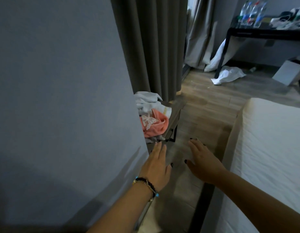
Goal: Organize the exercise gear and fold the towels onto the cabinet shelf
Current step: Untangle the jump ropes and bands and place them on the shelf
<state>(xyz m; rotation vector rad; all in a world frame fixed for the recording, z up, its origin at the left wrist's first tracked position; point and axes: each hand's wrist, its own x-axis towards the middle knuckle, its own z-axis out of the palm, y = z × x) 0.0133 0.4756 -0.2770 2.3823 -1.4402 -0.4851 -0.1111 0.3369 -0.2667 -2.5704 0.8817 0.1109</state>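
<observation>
A heap of cloth lies on a low dark-framed shelf that shows from behind a grey panel: white towels at the back and a pink cloth with a pale patterned piece on it in front. My left hand, with bead bracelets at the wrist, reaches forward with straight fingers, its tips close to the shelf's near edge. My right hand is stretched out flat beside it over the wooden floor. Neither hand holds anything.
A large grey panel fills the left. Grey curtains hang behind the shelf. A white bed stands on the right. Far back is a black table with water bottles, white cloth on the floor beneath.
</observation>
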